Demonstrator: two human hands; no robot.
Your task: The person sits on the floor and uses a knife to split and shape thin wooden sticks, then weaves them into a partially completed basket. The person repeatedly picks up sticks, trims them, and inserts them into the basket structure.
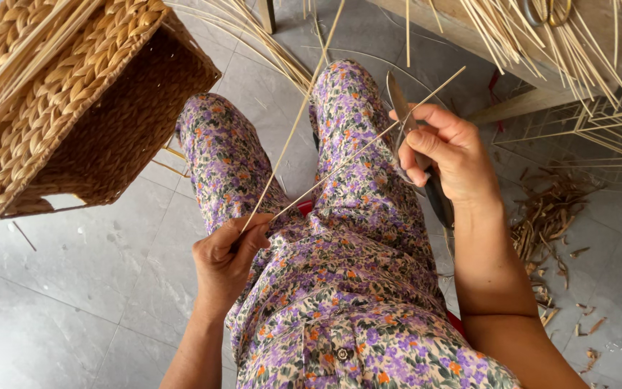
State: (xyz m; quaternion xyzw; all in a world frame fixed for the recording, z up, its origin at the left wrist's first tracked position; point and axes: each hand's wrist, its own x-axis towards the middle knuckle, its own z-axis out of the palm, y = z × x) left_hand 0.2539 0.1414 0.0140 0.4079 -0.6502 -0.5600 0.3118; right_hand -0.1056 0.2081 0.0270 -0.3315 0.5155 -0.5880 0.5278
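Observation:
My left hand (226, 258) rests over my lap and pinches the near ends of two thin pale cane strips (304, 108) that fan upward from it. My right hand (446, 153) is higher and to the right, gripping a knife (398, 101) with a grey blade pointing away and a dark handle below the fist. One strip (368, 144) runs from the left hand up across the knife blade, under my right thumb. I am sitting, in purple floral clothing.
A woven rattan basket (73, 108) lies on its side at the upper left on the grey tile floor (73, 288). Bundles of pale cane strips (527, 36) lie at the top right over a wooden bench. Brown shavings (548, 223) litter the floor at right.

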